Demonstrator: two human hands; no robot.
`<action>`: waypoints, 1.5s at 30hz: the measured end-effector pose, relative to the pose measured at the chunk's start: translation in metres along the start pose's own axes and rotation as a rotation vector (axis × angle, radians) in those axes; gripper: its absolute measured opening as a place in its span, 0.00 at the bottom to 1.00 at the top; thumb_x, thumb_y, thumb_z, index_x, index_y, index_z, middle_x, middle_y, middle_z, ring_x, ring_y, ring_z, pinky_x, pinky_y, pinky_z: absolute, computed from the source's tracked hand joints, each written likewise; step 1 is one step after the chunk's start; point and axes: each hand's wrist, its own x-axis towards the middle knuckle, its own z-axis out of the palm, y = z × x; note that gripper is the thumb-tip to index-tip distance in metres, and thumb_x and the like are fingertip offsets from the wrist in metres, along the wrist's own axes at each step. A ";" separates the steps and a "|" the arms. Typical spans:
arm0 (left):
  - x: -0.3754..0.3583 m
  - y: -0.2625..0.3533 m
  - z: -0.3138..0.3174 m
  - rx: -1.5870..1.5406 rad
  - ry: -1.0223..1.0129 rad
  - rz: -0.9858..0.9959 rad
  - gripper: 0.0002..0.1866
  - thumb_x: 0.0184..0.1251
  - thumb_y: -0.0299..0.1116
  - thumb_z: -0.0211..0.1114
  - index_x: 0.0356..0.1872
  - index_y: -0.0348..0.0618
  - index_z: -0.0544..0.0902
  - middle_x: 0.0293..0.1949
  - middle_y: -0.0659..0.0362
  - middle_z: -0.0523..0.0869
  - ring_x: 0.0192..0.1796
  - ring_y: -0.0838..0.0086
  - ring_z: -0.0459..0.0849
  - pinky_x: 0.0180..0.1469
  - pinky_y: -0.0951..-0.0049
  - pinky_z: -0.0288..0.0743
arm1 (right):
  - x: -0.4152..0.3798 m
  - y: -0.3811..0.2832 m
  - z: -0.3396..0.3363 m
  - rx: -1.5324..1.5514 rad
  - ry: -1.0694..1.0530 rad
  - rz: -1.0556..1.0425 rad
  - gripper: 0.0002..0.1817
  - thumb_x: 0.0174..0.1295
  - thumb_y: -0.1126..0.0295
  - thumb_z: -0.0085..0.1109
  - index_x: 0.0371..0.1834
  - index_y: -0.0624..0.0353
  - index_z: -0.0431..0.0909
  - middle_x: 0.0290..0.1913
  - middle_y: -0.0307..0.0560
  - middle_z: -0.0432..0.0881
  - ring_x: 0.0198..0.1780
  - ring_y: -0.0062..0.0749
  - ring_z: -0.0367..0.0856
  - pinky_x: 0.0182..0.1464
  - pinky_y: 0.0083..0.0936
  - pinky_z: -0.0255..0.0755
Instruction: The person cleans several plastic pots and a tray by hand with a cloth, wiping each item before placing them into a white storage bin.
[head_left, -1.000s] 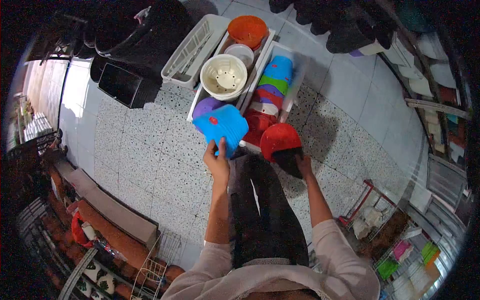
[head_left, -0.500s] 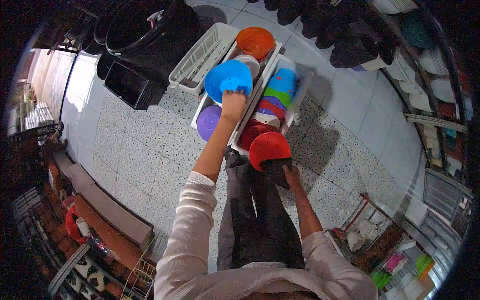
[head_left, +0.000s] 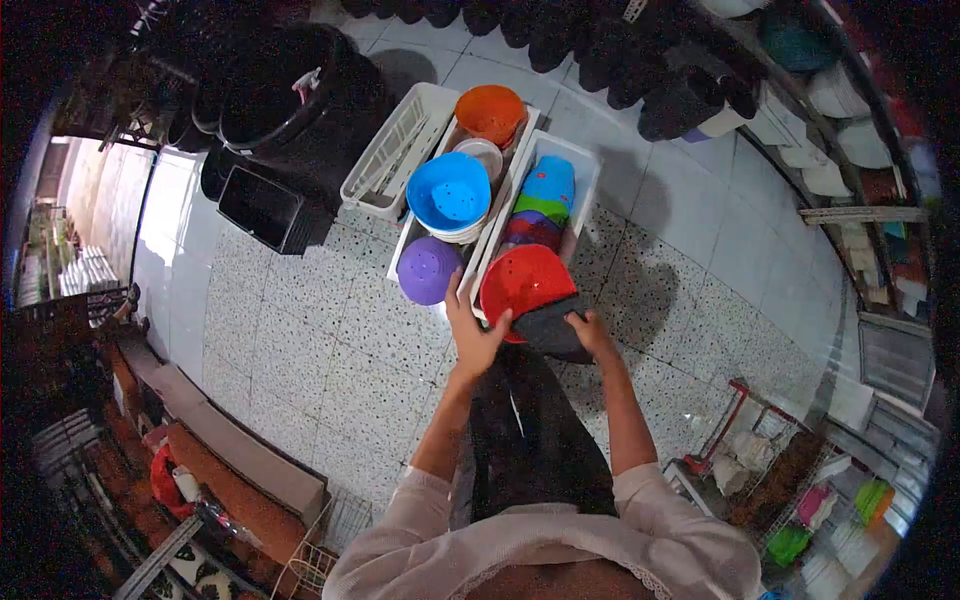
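Note:
A red plastic pot (head_left: 525,280) with small holes in its base is tilted over the near end of the right-hand white bin (head_left: 583,195). My right hand (head_left: 592,335) grips a dark grey cloth (head_left: 553,326) that lies across the pot's lower right edge. At the pot's left edge is my left hand (head_left: 477,335), fingers stretched out and thumb right by the rim. Just beyond those fingertips sits a purple pot (head_left: 430,270). A blue pot (head_left: 449,192) rests on white ones in the left-hand bin. Light blue, green and other pots lie nested in a row behind the red pot.
An orange pot (head_left: 490,113) stands at the far end of the left-hand bin. Beside it is a white slotted crate (head_left: 383,190). Black tubs (head_left: 262,208) stand to the left, dark pots (head_left: 680,105) at the back right. A wire rack (head_left: 750,440) is at lower right.
My left hand has let go of the blue pot and come back to the red pot's left edge. The red pot and the cloth have shifted slightly, with the cloth now more spread out.

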 end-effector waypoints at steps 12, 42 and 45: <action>-0.009 0.127 -0.071 0.521 -0.727 0.718 0.23 0.47 0.47 0.66 0.39 0.39 0.80 0.38 0.50 0.82 0.46 0.59 0.79 0.56 0.56 0.63 | -0.139 -0.100 -0.146 0.034 -0.049 -0.130 0.27 0.48 0.51 0.59 0.33 0.70 0.76 0.29 0.51 0.79 0.31 0.36 0.76 0.37 0.34 0.68; 0.022 0.167 -0.118 -0.226 0.272 0.159 0.27 0.70 0.39 0.49 0.11 0.34 0.68 0.09 0.63 0.65 0.17 0.80 0.58 0.18 0.66 0.50 | -0.240 -0.253 -0.093 0.036 0.308 -0.947 0.26 0.65 0.46 0.35 0.63 0.42 0.64 0.63 0.62 0.61 0.68 0.53 0.52 0.66 0.47 0.48; 0.029 0.142 -0.112 -0.268 0.266 0.292 0.20 0.67 0.38 0.51 0.21 0.35 0.79 0.17 0.52 0.78 0.19 0.66 0.74 0.22 0.66 0.66 | -0.295 -0.249 -0.054 -0.293 0.445 -0.962 0.22 0.65 0.49 0.38 0.62 0.31 0.64 0.66 0.57 0.58 0.70 0.51 0.49 0.64 0.62 0.40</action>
